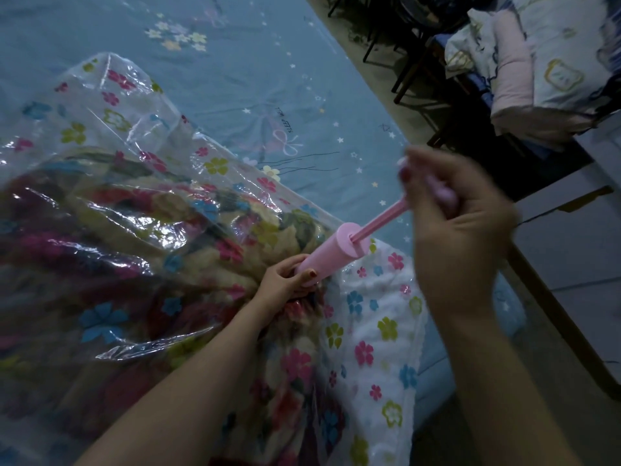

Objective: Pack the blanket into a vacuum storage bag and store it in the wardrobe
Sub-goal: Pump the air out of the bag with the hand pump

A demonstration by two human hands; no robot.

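A single wide-angle view from the person's head looks forward and steeply down onto the bed, which fills the frame from the lower left to the upper middle. The bed's right edge runs as a diagonal from top centre to lower right, so the camera stands at that side, tilted. Beyond that edge, floor and furniture appear at the upper right. The view is close: both forearms enter from the bottom edge, over the bed, and the picture bends towards its corners
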